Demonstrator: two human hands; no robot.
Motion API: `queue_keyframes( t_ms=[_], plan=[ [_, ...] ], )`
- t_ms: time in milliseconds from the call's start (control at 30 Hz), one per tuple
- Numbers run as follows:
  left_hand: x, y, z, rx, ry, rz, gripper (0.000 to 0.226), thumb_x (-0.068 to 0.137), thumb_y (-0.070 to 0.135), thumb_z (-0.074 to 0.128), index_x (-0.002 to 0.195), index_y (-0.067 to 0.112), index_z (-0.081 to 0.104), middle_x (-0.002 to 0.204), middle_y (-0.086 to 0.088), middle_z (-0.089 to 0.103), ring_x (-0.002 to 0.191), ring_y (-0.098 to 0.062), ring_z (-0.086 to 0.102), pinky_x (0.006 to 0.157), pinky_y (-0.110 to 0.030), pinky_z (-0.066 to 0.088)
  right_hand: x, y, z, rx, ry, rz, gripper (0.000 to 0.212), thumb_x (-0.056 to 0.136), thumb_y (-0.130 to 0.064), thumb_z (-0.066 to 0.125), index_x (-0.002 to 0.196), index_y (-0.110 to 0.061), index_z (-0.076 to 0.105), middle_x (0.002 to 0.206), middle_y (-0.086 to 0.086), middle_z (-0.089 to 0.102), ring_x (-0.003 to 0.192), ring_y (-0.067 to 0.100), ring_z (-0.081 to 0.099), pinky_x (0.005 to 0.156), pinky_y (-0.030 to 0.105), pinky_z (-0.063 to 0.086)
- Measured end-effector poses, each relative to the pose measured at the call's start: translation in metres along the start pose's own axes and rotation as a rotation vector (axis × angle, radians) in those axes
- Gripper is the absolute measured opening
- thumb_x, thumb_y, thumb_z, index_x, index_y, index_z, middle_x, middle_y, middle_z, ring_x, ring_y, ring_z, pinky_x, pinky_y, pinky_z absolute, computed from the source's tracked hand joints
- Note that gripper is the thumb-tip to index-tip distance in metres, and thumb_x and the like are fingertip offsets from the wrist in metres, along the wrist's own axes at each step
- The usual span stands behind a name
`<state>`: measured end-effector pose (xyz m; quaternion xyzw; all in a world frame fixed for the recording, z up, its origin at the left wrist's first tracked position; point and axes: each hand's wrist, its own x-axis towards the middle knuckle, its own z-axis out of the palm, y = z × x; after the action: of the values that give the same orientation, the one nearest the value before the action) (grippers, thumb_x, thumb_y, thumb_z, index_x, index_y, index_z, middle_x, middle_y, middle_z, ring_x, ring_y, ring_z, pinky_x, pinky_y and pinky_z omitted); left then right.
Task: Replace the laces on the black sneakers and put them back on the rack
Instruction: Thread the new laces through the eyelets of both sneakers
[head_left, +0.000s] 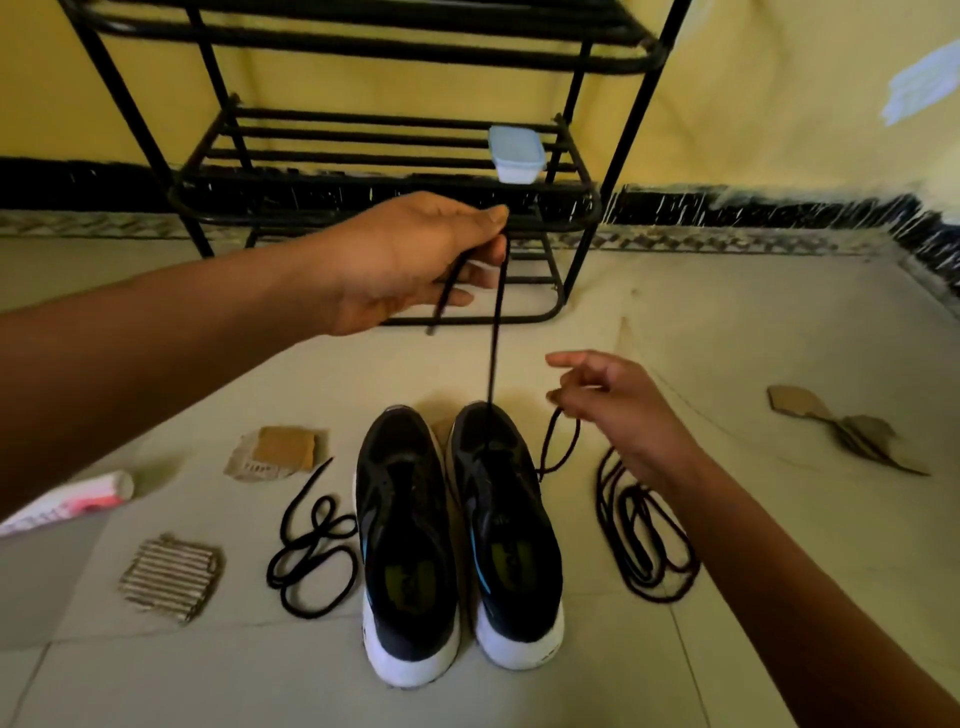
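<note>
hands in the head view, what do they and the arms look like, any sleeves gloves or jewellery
Both are bare. The left hand and the right hand wear no gloves, and no ring, watch or bracelet shows. The left forearm and the right forearm are uncovered right to the picture's edge, with no sleeve in view.

Nothing legible: print on the torn brown cardboard scrap (270, 457), yellow-green insole patches (410, 579) in the black white-soled sneakers (400, 467) and pink marks on the white wrapper (67, 501) are blurred.
</note>
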<state>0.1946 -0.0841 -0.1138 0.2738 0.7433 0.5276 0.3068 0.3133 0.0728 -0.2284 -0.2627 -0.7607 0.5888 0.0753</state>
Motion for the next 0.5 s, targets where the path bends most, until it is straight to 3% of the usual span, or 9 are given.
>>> queue_keyframes(
  t_ms=[100, 200, 400, 500],
  plan=[
    [0.003, 0.009, -0.001, -0.140, 0.024, 0.051, 0.032, 0.098, 0.031, 0.040, 0.072, 0.019, 0.056, 0.101, 0.000, 0.069, 0.103, -0.015, 0.065, 0.097, -0.034, 0.047, -0.003, -0.034, -0.010, 0.344, 0.017, -0.083, 0.032, 0.088, 0.009, 0.047, 0.099, -0.016, 0.065, 0.086, 0.003, 0.057, 0.084, 0.015, 0.055, 0.072, 0.022, 0.048],
    [0.003, 0.019, -0.003, -0.253, 0.017, 0.113, 0.034, 0.100, 0.029, 0.036, 0.076, 0.016, 0.056, 0.095, -0.003, 0.071, 0.098, -0.016, 0.068, 0.093, -0.032, 0.050, -0.006, -0.062, -0.017, 0.501, 0.007, -0.164, 0.041, 0.086, 0.017, 0.037, 0.100, -0.010, 0.064, 0.087, 0.005, 0.059, 0.081, 0.015, 0.057, 0.070, 0.021, 0.049],
    [0.004, 0.041, -0.008, -0.221, 0.074, 0.244, 0.030, 0.099, 0.022, 0.039, 0.086, 0.016, 0.065, 0.088, 0.000, 0.071, 0.090, -0.015, 0.070, 0.082, -0.027, 0.056, -0.006, -0.096, -0.029, 0.310, 0.147, -0.436, 0.046, 0.077, 0.021, 0.056, 0.097, -0.018, 0.067, 0.091, 0.002, 0.067, 0.085, 0.012, 0.064, 0.079, 0.020, 0.053],
    [0.005, 0.046, -0.006, -0.115, 0.097, 0.304, 0.021, 0.095, 0.011, 0.046, 0.095, 0.016, 0.066, 0.096, 0.000, 0.070, 0.086, -0.010, 0.069, 0.074, -0.019, 0.056, -0.006, -0.106, -0.029, 0.135, 0.252, -0.557, 0.042, 0.073, 0.015, 0.068, 0.092, -0.022, 0.069, 0.092, 0.002, 0.071, 0.078, 0.006, 0.067, 0.073, 0.016, 0.053]
  ],
)
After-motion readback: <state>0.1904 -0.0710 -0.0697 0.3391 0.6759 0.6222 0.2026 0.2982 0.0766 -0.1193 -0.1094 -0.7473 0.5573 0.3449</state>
